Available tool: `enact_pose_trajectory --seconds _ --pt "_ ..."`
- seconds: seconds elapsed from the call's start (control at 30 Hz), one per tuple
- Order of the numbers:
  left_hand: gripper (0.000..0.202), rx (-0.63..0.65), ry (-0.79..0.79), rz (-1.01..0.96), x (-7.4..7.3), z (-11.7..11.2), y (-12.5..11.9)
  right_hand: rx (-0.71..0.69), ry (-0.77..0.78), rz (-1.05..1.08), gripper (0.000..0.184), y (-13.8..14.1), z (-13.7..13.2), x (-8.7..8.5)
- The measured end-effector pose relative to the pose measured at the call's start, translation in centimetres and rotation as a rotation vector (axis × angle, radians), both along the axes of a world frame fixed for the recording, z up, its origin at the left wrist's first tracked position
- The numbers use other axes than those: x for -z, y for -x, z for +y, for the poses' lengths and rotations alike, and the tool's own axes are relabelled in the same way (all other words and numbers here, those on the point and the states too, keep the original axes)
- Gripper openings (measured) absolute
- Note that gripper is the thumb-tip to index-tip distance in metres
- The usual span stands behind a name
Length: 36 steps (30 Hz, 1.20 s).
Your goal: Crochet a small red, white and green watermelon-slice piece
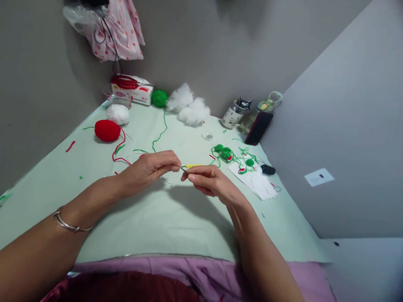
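My left hand (152, 168) is closed in a pinch over the pale green table (155, 221), its fingertips meeting those of my right hand (208, 180). My right hand is closed round a thin tool with a yellow handle (194, 166), likely a crochet hook. A fine pale thread seems to run between the two hands; I cannot make it out clearly. A green strand of yarn (159, 136) trails from a green yarn ball (159, 98) at the back toward my hands. A silver bangle (68, 224) sits on my left wrist.
A red yarn ball (107, 130), a white ball (118, 114) and white stuffing (189, 106) lie at the back. Small green crocheted pieces (226, 153) and a white cloth (256, 180) lie right. A jar (233, 115), bottle (264, 108), dark phone (259, 128) and box (132, 91) stand by the wall.
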<state>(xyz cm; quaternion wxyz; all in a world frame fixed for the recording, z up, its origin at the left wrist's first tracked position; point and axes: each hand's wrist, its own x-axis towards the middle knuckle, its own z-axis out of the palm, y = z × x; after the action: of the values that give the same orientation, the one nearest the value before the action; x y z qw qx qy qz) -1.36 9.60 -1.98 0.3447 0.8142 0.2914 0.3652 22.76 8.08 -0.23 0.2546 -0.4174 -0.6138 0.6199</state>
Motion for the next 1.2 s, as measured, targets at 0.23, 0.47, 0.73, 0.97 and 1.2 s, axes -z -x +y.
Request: enact_pose_trajectory --seconds 0.23,0.47,0.73,0.97,1.2 --pt "0.024 -0.029 0.063 0.017 -0.1 0.1 0.1 0.025 -0.229 -0.132 0.037 0.6 -0.8 -0.4" --pt "0.028 -0.044 0.309 -0.189 0.4 0.2 0.2 0.201 -0.475 -0.237 0.033 1.1 -1.1 -0.1" --pt "0.022 -0.139 0.296 -0.26 0.1 -0.2 -0.3 0.14 -0.284 -0.032 0.035 1.6 -1.5 0.0" --pt "0.017 -0.124 0.2 -0.247 0.3 -0.2 -0.2 0.037 0.05 0.171 0.038 1.5 -0.8 0.3" --pt "0.011 -0.062 0.146 -0.264 0.4 -0.2 -0.3 -0.014 0.153 0.241 0.036 1.3 -0.5 0.4"
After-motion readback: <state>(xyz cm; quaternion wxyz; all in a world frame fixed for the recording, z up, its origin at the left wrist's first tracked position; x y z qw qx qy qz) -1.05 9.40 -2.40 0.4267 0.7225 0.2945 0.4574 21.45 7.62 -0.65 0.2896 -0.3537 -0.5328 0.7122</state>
